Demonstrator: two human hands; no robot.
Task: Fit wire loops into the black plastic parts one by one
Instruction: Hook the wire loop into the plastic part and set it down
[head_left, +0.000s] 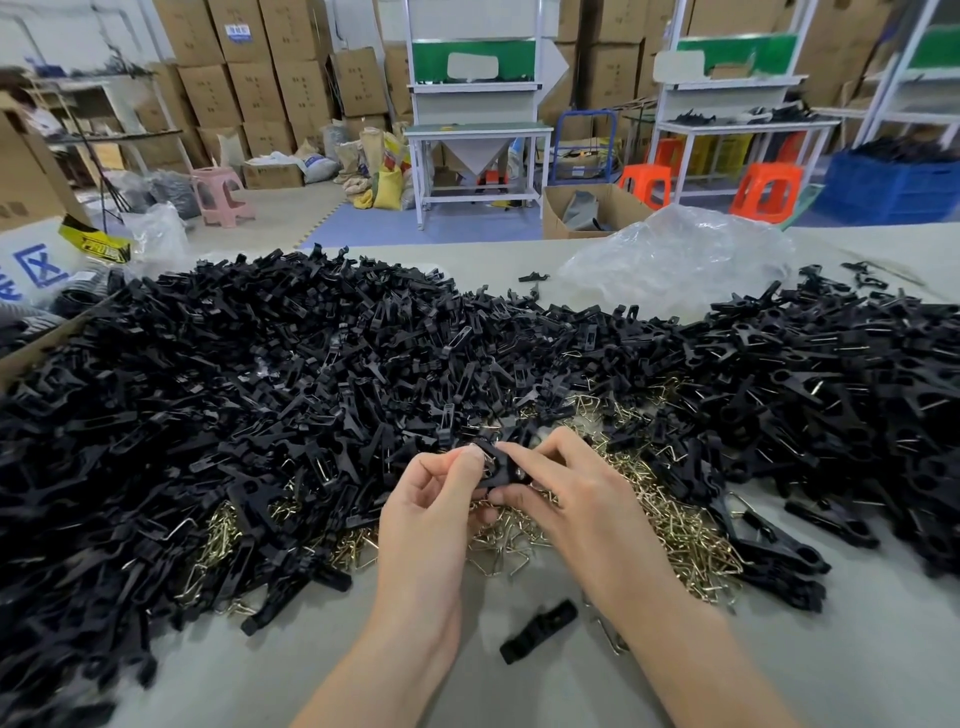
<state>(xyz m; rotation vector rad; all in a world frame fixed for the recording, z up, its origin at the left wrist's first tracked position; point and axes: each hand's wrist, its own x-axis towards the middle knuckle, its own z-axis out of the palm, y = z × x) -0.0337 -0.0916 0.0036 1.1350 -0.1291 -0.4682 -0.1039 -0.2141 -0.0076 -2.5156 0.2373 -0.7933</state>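
Hands, two, mine, bare, meeting low in the middle of the view.

- My left hand (431, 499): thumb and forefinger closed narrow, pinching the left end of one black plastic part (503, 466); the other fingers curl under.
- My right hand (566, 488): fingers curled, gripping the same part from the right, forefinger laid along its top.
- Black plastic part: held between both hands, just above the heap and clear of the table (779, 665).
- Wire loop (487, 460): only a bright glint at the part's left end, against my left fingertips. I cannot tell how far it sits in the part.
- Heap of black parts (260, 389): spread across the table from left edge to right, deepest at the left.
- Loose wire loops (675, 525): brass-coloured, strewn under and right of my hands, partly buried by the heap.
- Single black part (538, 631): lying flat on the table between my forearms, with a lone bent wire (612, 638) just beside it.
- Clear plastic bag (675, 260): crumpled, at the far right of the table.
- Cardboard box (26, 358): at the table's left edge, touching the heap.
- Beyond the table: white workbench (478, 132), orange stools (763, 192), pink stool (218, 195), blue crate (893, 189), stacked cartons (270, 83).
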